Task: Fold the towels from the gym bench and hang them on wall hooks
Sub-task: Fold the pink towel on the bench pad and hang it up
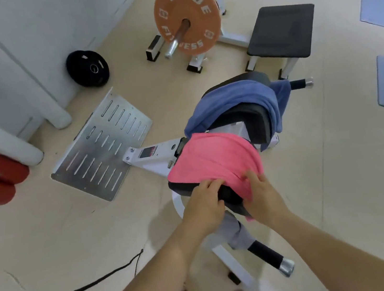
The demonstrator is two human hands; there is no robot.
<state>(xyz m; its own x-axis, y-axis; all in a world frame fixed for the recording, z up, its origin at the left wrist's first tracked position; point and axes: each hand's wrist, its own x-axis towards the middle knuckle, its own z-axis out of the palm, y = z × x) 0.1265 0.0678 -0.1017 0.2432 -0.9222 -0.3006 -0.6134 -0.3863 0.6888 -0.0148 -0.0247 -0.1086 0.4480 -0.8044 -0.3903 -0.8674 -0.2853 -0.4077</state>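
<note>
The left hand [205, 206] and the right hand [263, 197] each pinch the near edge of the pink cloth towel [213, 159], draped over the black padded desk [230, 196]. With an uneven pull, it may slide onto the beige floor [316, 176].

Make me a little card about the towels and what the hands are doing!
Pink towel: draped over the near pad of the bench
Blue towel: draped over the far pad
Left hand: holds the pink towel's near edge
Right hand: pinches the same edge
Folded yet: no
</note>
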